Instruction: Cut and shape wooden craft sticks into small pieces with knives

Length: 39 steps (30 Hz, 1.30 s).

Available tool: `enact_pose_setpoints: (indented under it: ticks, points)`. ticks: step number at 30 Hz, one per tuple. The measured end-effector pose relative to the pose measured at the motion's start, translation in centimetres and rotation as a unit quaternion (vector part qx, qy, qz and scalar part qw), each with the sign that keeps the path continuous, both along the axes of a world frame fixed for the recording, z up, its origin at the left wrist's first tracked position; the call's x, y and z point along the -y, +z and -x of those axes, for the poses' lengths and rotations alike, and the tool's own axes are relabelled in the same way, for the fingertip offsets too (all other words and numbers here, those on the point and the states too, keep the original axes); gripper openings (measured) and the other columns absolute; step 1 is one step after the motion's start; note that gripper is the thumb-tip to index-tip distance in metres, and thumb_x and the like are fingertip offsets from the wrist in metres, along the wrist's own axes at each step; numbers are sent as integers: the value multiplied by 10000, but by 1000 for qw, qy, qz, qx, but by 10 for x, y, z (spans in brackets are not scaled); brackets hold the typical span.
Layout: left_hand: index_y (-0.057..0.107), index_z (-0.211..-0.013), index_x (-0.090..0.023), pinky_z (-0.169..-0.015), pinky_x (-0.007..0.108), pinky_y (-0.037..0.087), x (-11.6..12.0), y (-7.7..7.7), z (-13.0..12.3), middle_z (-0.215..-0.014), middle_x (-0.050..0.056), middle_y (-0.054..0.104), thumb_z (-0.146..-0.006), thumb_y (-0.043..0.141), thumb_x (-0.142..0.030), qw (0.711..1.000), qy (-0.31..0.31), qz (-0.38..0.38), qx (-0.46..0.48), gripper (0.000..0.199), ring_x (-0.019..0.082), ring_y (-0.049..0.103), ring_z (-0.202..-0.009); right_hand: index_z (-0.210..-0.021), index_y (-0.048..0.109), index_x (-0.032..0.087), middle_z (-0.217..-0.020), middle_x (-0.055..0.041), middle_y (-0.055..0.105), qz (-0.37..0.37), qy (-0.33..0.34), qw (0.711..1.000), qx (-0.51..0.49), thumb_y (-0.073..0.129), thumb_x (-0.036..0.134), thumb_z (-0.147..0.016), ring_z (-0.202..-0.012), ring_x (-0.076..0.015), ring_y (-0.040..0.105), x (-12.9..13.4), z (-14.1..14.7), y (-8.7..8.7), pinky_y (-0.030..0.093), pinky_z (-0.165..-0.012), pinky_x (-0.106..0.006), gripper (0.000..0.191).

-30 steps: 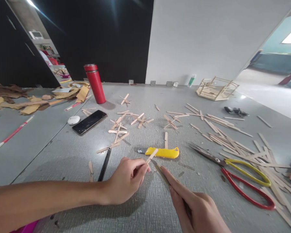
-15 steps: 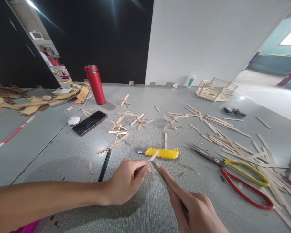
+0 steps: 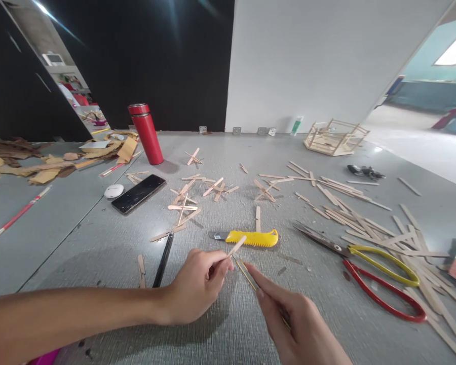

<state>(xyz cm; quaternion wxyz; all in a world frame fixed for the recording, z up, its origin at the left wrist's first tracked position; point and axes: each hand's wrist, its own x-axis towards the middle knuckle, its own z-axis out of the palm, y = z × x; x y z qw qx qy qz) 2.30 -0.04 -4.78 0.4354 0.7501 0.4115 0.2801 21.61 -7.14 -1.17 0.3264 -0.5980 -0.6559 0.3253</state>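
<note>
My left hand (image 3: 202,285) pinches a short popsicle stick (image 3: 237,246) between thumb and fingertips, its rounded end pointing up and right. In my right hand (image 3: 294,317) is a slim, pointed metal blade-like tool (image 3: 246,274) with yellowish edges; its exact kind is unclear. The tip of this tool is close to the stick's near end, and I cannot tell whether they touch. Just beyond both hands lies a yellow utility knife (image 3: 254,238), blade extended to the left. A black pen (image 3: 163,261) rests beside my left wrist.
Scissors (image 3: 342,250) with yellow and red handles lie right, beside scattered popsicle sticks (image 3: 365,223). Small crossed-stick pieces (image 3: 215,188) stand mid-table. Farther back are a red flask (image 3: 147,136), a phone (image 3: 139,193), a white earbud case (image 3: 114,191) and a stick frame (image 3: 336,139).
The tool in my right hand has turned slightly, showing its narrow edge, and its tip has shifted a little left. My left hand keeps its pinch. The whole view has shifted slightly.
</note>
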Motion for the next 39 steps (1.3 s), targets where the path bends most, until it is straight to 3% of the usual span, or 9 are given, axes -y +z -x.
enact_pose_setpoints:
  ticks: [4, 7, 13, 21, 26, 30, 34, 36, 39]
  points:
    - [510, -748, -203, -523, 247, 302, 0, 0, 1, -571, -64, 442, -1088, 410, -368, 1000, -6, -13, -4, 390, 106, 400, -509, -1457, 657, 138, -553, 78, 288, 110, -2, 991, -80, 469, 378, -1032, -461, -116, 291, -2, 5, 7, 256, -397, -208, 523]
    - [442, -696, -211, -542, 258, 294, -1, 3, 2, -577, -55, 439, -1084, 409, -359, 1000, -16, -24, -12, 417, 112, 397, -529, -1510, 593, 108, -588, 93, 199, 154, 9, 981, -120, 391, 391, -1069, -460, -119, 212, -4, 4, 7, 188, -377, -213, 561]
    - [440, -699, -212, -537, 259, 276, -1, 7, 0, -577, -60, 413, -1078, 406, -374, 999, -25, -26, -22, 414, 112, 359, -521, -1446, 663, 120, -602, 65, 291, 40, 45, 998, 5, 355, 381, -1061, -549, -156, 229, -6, -1, -8, 326, -502, -274, 557]
    - [596, -793, -177, -484, 230, 302, -7, 3, -1, -533, -58, 456, -1076, 392, -352, 1000, 11, 27, 5, 391, 112, 400, -469, -1483, 609, 63, -566, 80, 297, -19, 61, 992, 107, 328, 306, -1075, -514, -139, 226, 1, -8, 0, 306, -484, -258, 551]
    - [599, -788, -169, -496, 223, 320, -8, 10, -1, -544, -52, 482, -1064, 416, -326, 998, -9, 59, 22, 367, 104, 432, -488, -1540, 544, 131, -545, 90, 324, -112, -33, 985, 126, 391, 337, -1086, -454, -148, 291, 0, -27, 13, 310, -463, -282, 521]
    - [650, -897, -164, -488, 209, 333, 3, 27, -1, -570, -67, 480, -1073, 434, -353, 992, -90, 87, 21, 337, 92, 416, -491, -1354, 593, 139, -647, 88, 335, -32, -53, 998, 22, 506, 458, -1041, -538, -147, 333, -20, -32, 15, 289, -473, -265, 455]
    - [503, -698, -190, -482, 224, 250, 13, 45, 2, -549, -86, 360, -1051, 480, -294, 990, -123, 74, 5, 369, 81, 312, -500, -945, 602, 199, -684, 113, 188, 31, -1, 999, -38, 772, 452, -849, -600, -132, 190, -26, -22, 12, 192, -501, -259, 319]
    - [445, -654, -194, -477, 236, 218, 15, 53, 5, -545, -90, 316, -1018, 514, -237, 988, -141, 71, -4, 373, 80, 263, -503, -806, 573, 215, -663, 113, 196, 39, -15, 999, -18, 747, 420, -860, -590, -128, 191, -21, -15, 12, 196, -510, -263, 274]
    - [534, -721, -181, -479, 225, 236, 16, 63, 9, -570, -88, 317, -1017, 487, -204, 983, -160, 85, -10, 301, 82, 273, -517, -772, 589, 220, -643, 89, 284, 51, -19, 998, -36, 639, 410, -933, -574, -135, 280, -13, -5, 15, 271, -521, -268, 255]
